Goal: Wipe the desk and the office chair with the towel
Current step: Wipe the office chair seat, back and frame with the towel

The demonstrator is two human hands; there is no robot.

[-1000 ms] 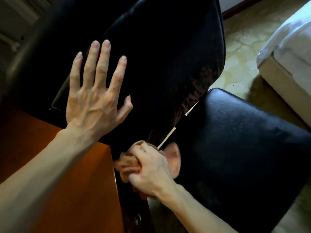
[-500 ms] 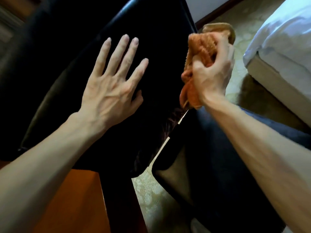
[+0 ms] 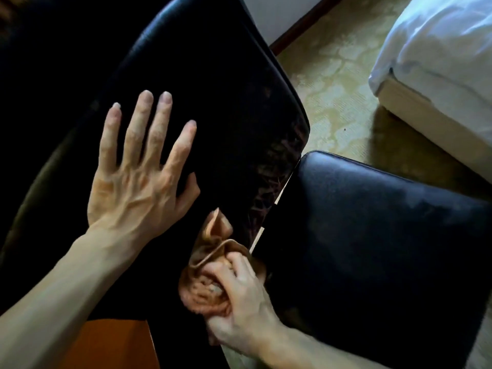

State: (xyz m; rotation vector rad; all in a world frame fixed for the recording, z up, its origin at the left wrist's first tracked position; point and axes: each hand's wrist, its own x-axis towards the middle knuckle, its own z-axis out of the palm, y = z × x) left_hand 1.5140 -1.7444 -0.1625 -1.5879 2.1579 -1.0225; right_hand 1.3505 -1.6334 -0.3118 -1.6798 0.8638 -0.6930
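– Low on the office chair [image 3: 372, 249], head view: right hand [image 3: 239, 310] clenches the towel [image 3: 205, 278] against the backrest [image 3: 213, 89], by the seat gap. Half a second ago it was up at the top edge.
– So one downward stroke done (likely more to go). And the left hand [image 3: 138, 182]?
– Flat, fingers spread, bracing the backrest. Count: two hands, one towel, one chair, one desk [image 3: 114, 344] corner.

White-sheeted bed [image 3: 439, 49] at upper right; pale patterned carpet [image 3: 332, 83] beside it; dark baseboard [image 3: 298, 30] beyond
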